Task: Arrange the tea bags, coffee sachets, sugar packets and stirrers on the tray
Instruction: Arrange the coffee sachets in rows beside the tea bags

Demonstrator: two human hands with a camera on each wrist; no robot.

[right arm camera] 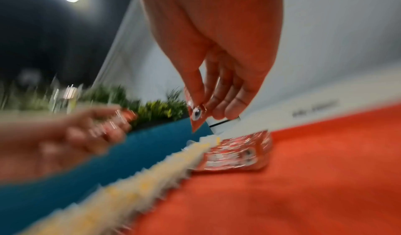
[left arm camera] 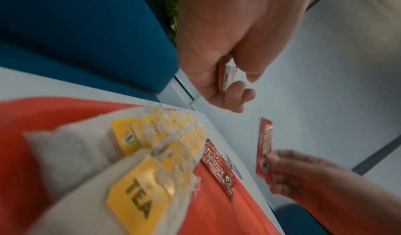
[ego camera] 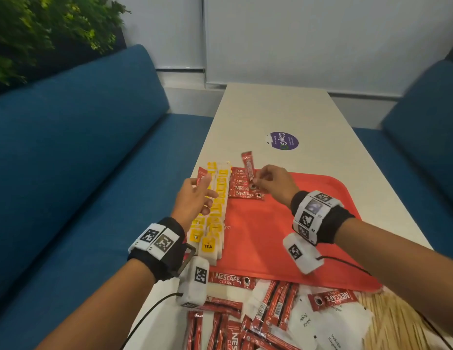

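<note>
A red tray [ego camera: 309, 223] lies on the white table. Yellow-tagged tea bags [ego camera: 215, 213] run in rows along its left side, and a short row of red coffee sachets [ego camera: 242, 189] lies at its far left corner. My right hand [ego camera: 258, 181] pinches one coffee sachet [ego camera: 247, 166] by its lower end, holding it tilted above that row; the pinched sachet [right arm camera: 196, 117] shows close in the right wrist view. My left hand [ego camera: 207, 195] hovers over the tea bags and grips a spare coffee sachet [left arm camera: 226, 77] between thumb and fingers.
Near the table's front edge lies a loose pile: coffee sachets [ego camera: 233, 324], white sugar packets [ego camera: 309, 322] and wooden stirrers [ego camera: 397, 322]. A purple sticker [ego camera: 282, 140] is on the table beyond the tray. Blue sofas [ego camera: 81, 147] flank both sides.
</note>
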